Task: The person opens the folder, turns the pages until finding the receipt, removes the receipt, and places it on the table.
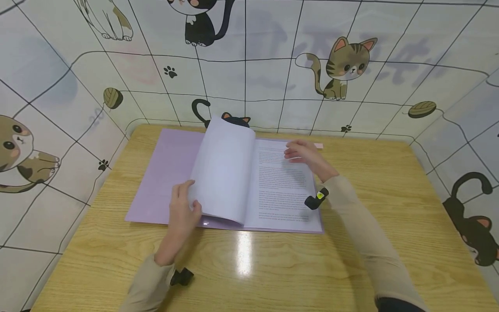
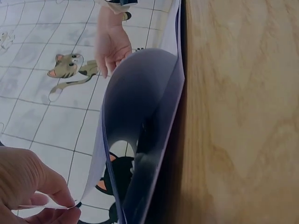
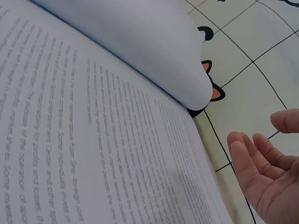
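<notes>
A purple folder (image 1: 163, 173) lies spread on the table, with printed sheets (image 1: 278, 190) on its right side. Several white pages (image 1: 224, 173) curve over to the left, their blank backs up. My left hand (image 1: 182, 210) pinches the edge of a page between thumb and fingers, which the left wrist view shows closely at the page edge (image 2: 88, 186). Over the upper right of the printed page hovers my right hand (image 1: 306, 157), fingers loosely bent and holding nothing. In the right wrist view that hand (image 3: 268, 172) is apart from the paper.
The wooden table (image 1: 390, 225) carries the folder near its back edge. Behind and beside it stands white cloth (image 1: 269, 78) printed with cats and grid lines. A pale pink tab (image 1: 319, 146) sticks out at the folder's upper right.
</notes>
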The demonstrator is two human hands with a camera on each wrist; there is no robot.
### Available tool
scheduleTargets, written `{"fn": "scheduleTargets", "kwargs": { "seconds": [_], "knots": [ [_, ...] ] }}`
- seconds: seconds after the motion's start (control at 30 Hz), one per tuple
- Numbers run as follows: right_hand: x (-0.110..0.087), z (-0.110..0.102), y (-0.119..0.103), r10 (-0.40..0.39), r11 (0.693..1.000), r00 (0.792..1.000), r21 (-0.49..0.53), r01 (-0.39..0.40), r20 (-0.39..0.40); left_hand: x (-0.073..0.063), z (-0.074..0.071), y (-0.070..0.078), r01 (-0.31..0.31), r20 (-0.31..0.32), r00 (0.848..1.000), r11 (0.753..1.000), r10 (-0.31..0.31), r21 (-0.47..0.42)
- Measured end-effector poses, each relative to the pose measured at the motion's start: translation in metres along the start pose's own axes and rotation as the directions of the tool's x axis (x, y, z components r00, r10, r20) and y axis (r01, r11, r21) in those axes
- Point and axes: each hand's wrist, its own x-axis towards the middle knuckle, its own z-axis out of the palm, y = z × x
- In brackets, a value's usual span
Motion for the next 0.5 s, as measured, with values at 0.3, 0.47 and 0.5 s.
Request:
{"fn": "scheduleTargets", "kwargs": {
  "seconds": [0.3, 0.47, 0.5],
  "knots": [
    [0.027, -0.018, 0.021, 0.062, 0.996, 0.987, -0.05, -0.07, -0.145, -0.004, -0.004, -0.02, 0.123, 0.055, 0.991, 0.992, -0.124, 0.028],
    [0.041, -0.025, 0.03, 0.077, 0.992, 0.972, -0.083, -0.098, -0.224, -0.004, -0.005, -0.028, 0.205, 0.132, 0.968, 0.976, -0.213, 0.075],
    [0.044, -0.026, 0.031, 0.074, 0.99, 0.969, -0.099, -0.1, -0.236, -0.004, -0.005, -0.029, 0.217, 0.148, 0.962, 0.973, -0.228, 0.083]
  ]
}}
